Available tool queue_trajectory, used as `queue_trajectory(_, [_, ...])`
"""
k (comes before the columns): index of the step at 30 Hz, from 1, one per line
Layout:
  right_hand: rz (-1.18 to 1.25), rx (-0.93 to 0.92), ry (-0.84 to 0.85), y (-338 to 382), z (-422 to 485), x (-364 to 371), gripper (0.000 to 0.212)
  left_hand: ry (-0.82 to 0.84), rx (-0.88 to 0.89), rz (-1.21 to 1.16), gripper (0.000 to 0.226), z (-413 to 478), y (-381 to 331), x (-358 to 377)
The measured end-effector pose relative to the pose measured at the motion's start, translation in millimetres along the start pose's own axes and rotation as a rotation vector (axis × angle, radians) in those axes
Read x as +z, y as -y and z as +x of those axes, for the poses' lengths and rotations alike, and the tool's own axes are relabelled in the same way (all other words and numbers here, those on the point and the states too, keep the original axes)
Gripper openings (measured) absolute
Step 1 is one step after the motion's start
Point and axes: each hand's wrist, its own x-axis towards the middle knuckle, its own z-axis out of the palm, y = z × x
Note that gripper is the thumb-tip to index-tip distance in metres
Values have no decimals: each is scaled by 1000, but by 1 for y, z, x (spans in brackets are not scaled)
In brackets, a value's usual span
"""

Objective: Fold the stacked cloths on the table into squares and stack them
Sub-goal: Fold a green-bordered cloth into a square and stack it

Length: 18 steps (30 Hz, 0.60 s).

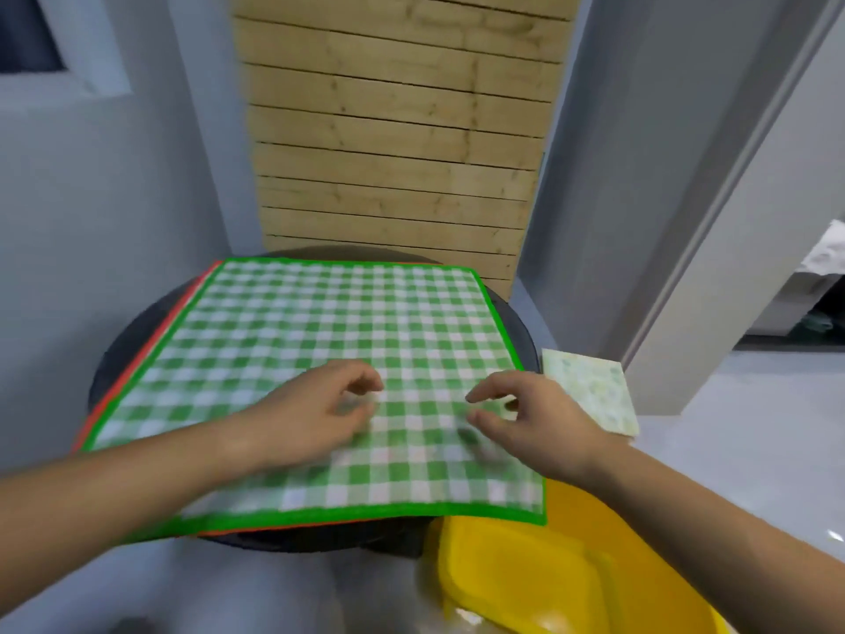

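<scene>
Fingers (366,379) of left hand (315,414) and right hand (530,418) curl loosely, gripping nothing, above the flat green-and-white checked cloth (320,322) (apparently spread ready for folding).

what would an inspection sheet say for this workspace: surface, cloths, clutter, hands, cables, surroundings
surface: round dark table, mostly covered by the cloths
job's things: green checked cloth lies flat and unfolded on top; orange cloth edge shows beneath it on the left and near sides; pale patterned square, possibly a folded cloth, lies right of the table
clutter: yellow container at the near right, below the cloth's corner
hands: left hand and right hand are over the green cloth, fingers loosely curled, apparently gripping nothing; blurred
cables: nothing seen
surroundings: wooden slat panel behind, grey walls
</scene>
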Motion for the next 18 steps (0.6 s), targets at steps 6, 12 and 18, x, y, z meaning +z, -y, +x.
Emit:
queue_trajectory(6, [-12,-152,160,66,8,49,21,146,162,377,53,-70,45,-22])
queue_trajectory(12, [36,-230,188,74,-3,83,29,255,122,390,74,-86,56,-22])
queue_trajectory(18, [-14,-275,245,74,-12,90,40,240,131,363,74,-90,61,-19])
